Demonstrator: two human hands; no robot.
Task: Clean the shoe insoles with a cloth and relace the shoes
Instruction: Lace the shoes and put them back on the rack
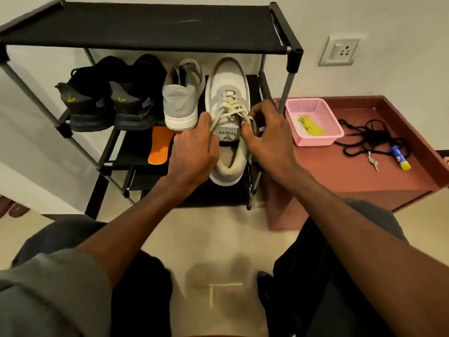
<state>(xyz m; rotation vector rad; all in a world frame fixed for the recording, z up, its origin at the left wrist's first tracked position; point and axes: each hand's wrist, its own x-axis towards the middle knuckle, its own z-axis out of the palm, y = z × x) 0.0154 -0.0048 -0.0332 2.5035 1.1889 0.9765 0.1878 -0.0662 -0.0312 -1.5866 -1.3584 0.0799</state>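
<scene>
grey shoe [182,93] and pink basket [315,122] flank the laced shoe [227,93].

Four shoes are counted: two black shoes [110,93] far out past the left hand [192,152], one grey shoe [182,93] just past it, and one white shoe [227,113] held between both hands. One orange insole [159,147] is seen beside the left hand. Beyond the right hand [267,135], one pink basket [313,120], one yellow cloth [311,126], one black lace [371,137], and one glue stick [400,158] are counted.
</scene>
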